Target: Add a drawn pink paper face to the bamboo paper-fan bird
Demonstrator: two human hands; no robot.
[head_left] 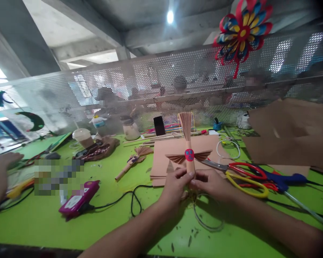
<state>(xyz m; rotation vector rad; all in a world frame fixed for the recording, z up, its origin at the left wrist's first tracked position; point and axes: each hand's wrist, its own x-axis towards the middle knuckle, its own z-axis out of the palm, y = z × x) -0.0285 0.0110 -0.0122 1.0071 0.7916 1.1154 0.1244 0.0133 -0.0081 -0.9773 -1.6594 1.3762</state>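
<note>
My left hand [174,186] and my right hand [211,184] are both closed round the bottom of a tan paper roll figure [189,157], holding it upright over the green table [43,218]. The figure has a fan of pleated paper on top, two pleated paper wings at its sides and a pink and blue patch at its middle. Behind it lies a stack of tan paper sheets [161,157]. Loops of thin wire [204,218] lie on the table under my hands.
Scissors with red and yellow handles [244,173] lie to the right, beside a blue-handled tool [282,181]. A second paper figure [134,161], a pink device [79,201] with a black cable, a lidded cup [82,138] and another person's hand [0,172] are at left. A perforated screen [156,82] stands behind.
</note>
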